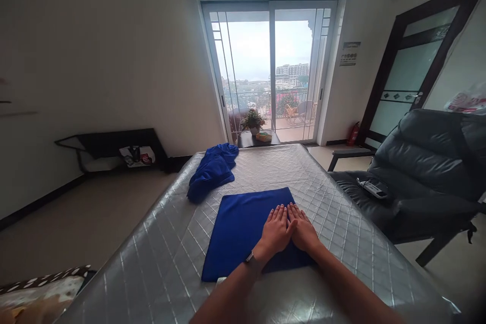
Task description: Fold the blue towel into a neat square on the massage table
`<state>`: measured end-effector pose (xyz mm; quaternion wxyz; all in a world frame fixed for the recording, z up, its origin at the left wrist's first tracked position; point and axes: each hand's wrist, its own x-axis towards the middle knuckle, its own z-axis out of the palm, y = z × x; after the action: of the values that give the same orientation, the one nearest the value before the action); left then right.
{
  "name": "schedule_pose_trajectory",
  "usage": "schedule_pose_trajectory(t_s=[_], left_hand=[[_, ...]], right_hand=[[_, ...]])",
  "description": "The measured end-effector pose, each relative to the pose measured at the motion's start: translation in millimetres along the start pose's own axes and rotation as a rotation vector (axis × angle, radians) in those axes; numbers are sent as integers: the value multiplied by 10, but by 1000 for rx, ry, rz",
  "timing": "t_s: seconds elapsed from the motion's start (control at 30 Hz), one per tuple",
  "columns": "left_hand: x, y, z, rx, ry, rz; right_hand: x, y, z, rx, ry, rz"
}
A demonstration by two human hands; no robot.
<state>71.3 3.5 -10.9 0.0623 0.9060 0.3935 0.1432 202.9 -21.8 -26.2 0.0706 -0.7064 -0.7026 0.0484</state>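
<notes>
A blue cloth (239,233), folded into a flat rectangle, lies on the silver quilted cover (170,248) in front of me. My left hand (278,228) rests flat on its right part, fingers stretched forward. Beside it, my right hand (302,227) lies flat near the cloth's right edge, with the two hands touching at the thumbs. Neither hand grips anything. A second blue cloth (214,167) lies in a crumpled heap at the far left of the cover. Part of the flat cloth is hidden under my hands and forearms.
A dark padded armchair (425,162) with a power strip (372,189) on its seat stands at the right. Beyond the cover's far edge is a small table with a potted plant (253,120). A black bench (121,147) stands along the left wall.
</notes>
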Motion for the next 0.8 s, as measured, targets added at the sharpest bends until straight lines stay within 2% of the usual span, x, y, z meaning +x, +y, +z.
schedule_pose_trajectory(t_s=[0.07, 0.13, 0.33, 0.47, 0.53, 0.63, 0.8], left_hand=[[-33, -118, 69, 11, 17, -21], [-165, -340, 45, 45, 17, -71], [-852, -1266, -262, 173, -24, -334], [-1236, -1720, -270, 209, 36, -391], [-1319, -1820, -222, 211, 68, -397], [-1342, -1842, -171, 233, 102, -390], [-1315, -1777, -218, 266, 78, -379]], right_hand=[[12, 4, 17, 6, 6, 14], [22, -5, 16, 18, 10, 27], [26, -36, -22, 33, 6, 47], [18, -41, -21, 49, 14, 51], [24, -65, -34, 52, 14, 51], [105, -128, -106, 33, 6, 40], [521, -181, -285, 65, -1, 0]])
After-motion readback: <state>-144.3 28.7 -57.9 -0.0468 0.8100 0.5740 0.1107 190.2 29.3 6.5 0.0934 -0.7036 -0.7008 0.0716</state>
